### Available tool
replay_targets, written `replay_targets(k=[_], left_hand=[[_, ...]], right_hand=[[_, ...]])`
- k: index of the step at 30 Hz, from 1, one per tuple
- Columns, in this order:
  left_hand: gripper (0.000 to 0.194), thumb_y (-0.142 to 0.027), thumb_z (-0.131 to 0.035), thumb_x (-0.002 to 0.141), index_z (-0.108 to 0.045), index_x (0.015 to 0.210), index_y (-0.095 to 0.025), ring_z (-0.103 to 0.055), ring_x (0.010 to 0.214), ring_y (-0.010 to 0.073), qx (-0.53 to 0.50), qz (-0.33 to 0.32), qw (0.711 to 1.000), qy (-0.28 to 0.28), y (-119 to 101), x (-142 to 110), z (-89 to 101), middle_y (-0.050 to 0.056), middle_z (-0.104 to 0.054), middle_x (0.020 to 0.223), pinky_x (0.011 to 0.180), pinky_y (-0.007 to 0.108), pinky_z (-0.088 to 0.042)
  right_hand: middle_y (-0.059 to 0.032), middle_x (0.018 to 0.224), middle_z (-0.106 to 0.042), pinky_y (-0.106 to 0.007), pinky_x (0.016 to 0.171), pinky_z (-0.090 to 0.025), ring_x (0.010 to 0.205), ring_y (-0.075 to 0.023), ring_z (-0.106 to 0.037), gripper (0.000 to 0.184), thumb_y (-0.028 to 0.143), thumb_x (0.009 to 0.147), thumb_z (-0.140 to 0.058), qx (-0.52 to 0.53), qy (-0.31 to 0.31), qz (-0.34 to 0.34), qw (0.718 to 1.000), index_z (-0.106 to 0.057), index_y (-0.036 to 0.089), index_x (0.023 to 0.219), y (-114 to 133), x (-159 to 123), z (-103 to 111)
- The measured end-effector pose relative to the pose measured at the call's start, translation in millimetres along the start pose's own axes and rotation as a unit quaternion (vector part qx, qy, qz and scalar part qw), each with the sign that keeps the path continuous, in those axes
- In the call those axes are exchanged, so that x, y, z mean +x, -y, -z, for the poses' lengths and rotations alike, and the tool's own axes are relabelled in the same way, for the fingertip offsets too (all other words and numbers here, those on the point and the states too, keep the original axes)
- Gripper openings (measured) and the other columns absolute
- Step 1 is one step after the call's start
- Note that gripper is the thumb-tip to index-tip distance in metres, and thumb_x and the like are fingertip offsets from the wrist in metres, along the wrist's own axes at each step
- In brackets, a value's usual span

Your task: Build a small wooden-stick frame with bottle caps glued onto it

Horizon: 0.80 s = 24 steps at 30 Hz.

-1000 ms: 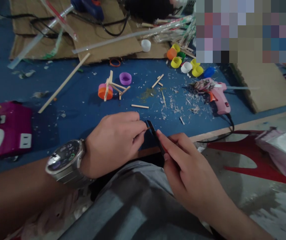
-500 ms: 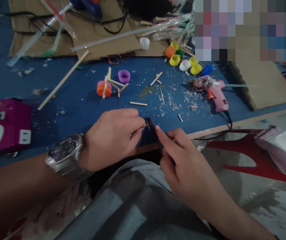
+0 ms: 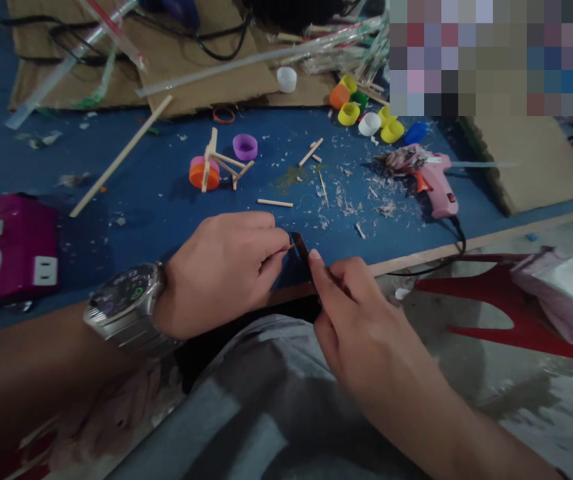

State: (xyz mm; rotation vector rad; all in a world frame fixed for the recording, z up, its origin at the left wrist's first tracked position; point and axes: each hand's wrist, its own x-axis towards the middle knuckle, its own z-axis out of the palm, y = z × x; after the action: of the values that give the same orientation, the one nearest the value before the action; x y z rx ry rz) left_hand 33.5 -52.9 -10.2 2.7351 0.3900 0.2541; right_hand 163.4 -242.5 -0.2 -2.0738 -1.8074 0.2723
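My left hand [image 3: 233, 270], with a metal watch [image 3: 131, 307] on its wrist, is closed in a pinch. The tip of a thin wooden stick [image 3: 293, 247] pokes out from its fingertips; the rest is hidden. In my right hand [image 3: 361, 320] a knife [image 3: 301, 248] with a dark blade is gripped, the index finger lying along it. Its blade meets or nearly meets the stick's tip. Just beyond the hands a short wooden stick [image 3: 275, 203] lies on the blue table [image 3: 166, 193]. Behind it stands a small stick assembly [image 3: 226, 161] with an orange and pink cap [image 3: 204, 175].
A pink glue gun [image 3: 439, 183] lies to the right among glue scraps, its cord hanging over the table edge. Coloured bottle caps [image 3: 349, 113], a purple cap [image 3: 245, 147], a long stick [image 3: 121, 157] and cardboard [image 3: 206, 73] lie farther back. A magenta box [image 3: 16, 250] sits left.
Both hands stay together at nearly the same spot, with the knife blade still at the stick's tip. The whole view has shifted slightly; the things on the table have not moved.
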Motion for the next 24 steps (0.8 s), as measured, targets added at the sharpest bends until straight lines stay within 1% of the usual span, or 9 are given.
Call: replay_targets(k=[2,5,8,10,14,16,18,20,24], left_hand=[[0.028,-0.023,-0.055,0.106,-0.078,0.089,-0.022,-0.066,0.076,0.0211,0.004,-0.001,1.000,0.000,0,0,0.3,0.004,-0.068,0.082,0.066,0.036,-0.044],[0.028,-0.023,-0.055,0.106,-0.077,0.089,-0.022,-0.067,0.079,0.0216,0.001,-0.003,1.000,0.005,0,0,1.0,0.005,-0.069,0.084,0.068,0.036,-0.046],[0.030,-0.024,-0.053,0.106,-0.077,0.088,-0.022,-0.067,0.079,0.0217,0.001,-0.003,1.000,0.014,0,1,1.5,0.005,-0.069,0.084,0.068,0.036,-0.046],[0.030,-0.024,-0.054,0.106,-0.077,0.088,-0.022,-0.066,0.078,0.0219,0.006,0.000,1.000,0.014,0,1,1.5,0.005,-0.069,0.083,0.068,0.037,-0.046],[0.027,-0.023,-0.055,0.105,-0.077,0.089,-0.023,-0.067,0.079,0.0224,0.009,0.002,1.000,0.012,0,1,0.8,0.005,-0.070,0.084,0.069,0.036,-0.046],[0.028,-0.023,-0.054,0.105,-0.077,0.089,-0.023,-0.067,0.079,0.0220,0.007,0.000,1.000,0.012,0,1,0.4,0.005,-0.070,0.085,0.069,0.036,-0.046],[0.029,-0.023,-0.054,0.106,-0.076,0.087,-0.022,-0.067,0.079,0.0216,0.005,-0.005,1.000,0.011,1,1,0.2,0.005,-0.070,0.084,0.069,0.036,-0.046],[0.029,-0.023,-0.054,0.106,-0.076,0.087,-0.022,-0.066,0.078,0.0214,0.006,-0.009,1.000,0.010,2,1,0.1,0.004,-0.069,0.082,0.068,0.036,-0.046],[0.028,-0.024,-0.055,0.106,-0.077,0.089,-0.021,-0.066,0.079,0.0220,0.006,-0.002,1.000,0.008,2,1,0.3,0.004,-0.069,0.084,0.068,0.037,-0.046]], right_hand=[[-0.0136,0.110,-0.062,-0.049,0.083,-0.072,0.083,-0.0257,-0.058,0.073,0.007,0.099,-0.044,-0.013,-0.010,0.015,1.000,-0.045,0.019,0.171,2,-1,-1],[-0.0143,0.109,-0.065,-0.044,0.074,-0.070,0.080,-0.0254,-0.056,0.079,0.006,0.096,-0.046,-0.038,-0.012,0.020,0.999,-0.038,0.018,0.174,5,1,-4],[-0.0159,0.113,-0.068,-0.040,0.066,-0.066,0.080,-0.0250,-0.055,0.077,0.004,0.095,-0.047,-0.051,0.001,0.013,0.999,-0.043,0.016,0.171,6,4,-6],[-0.0179,0.117,-0.070,-0.039,0.063,-0.064,0.083,-0.0266,-0.057,0.077,0.002,0.093,-0.048,-0.059,0.010,0.016,0.998,-0.048,0.013,0.169,7,3,-5],[-0.0268,0.116,-0.074,-0.044,0.059,-0.063,0.090,-0.0344,-0.059,0.072,0.001,0.087,-0.049,-0.090,0.083,0.074,0.990,-0.059,-0.001,0.158,8,2,2],[-0.0274,0.122,-0.075,-0.045,0.061,-0.064,0.093,-0.0351,-0.061,0.071,-0.001,0.087,-0.048,-0.102,0.109,0.098,0.984,-0.062,0.002,0.156,7,5,5],[-0.0235,0.129,-0.075,-0.044,0.063,-0.065,0.095,-0.0341,-0.062,0.074,-0.002,0.087,-0.047,-0.107,0.106,0.098,0.984,-0.063,0.010,0.158,7,9,7],[-0.0202,0.130,-0.076,-0.044,0.064,-0.066,0.097,-0.0338,-0.063,0.075,-0.003,0.088,-0.046,-0.106,0.106,0.093,0.984,-0.063,0.016,0.159,6,11,7],[-0.0237,0.124,-0.075,-0.047,0.067,-0.067,0.093,-0.0336,-0.063,0.070,-0.002,0.087,-0.047,-0.081,0.112,0.084,0.987,-0.069,0.012,0.153,7,8,8]])
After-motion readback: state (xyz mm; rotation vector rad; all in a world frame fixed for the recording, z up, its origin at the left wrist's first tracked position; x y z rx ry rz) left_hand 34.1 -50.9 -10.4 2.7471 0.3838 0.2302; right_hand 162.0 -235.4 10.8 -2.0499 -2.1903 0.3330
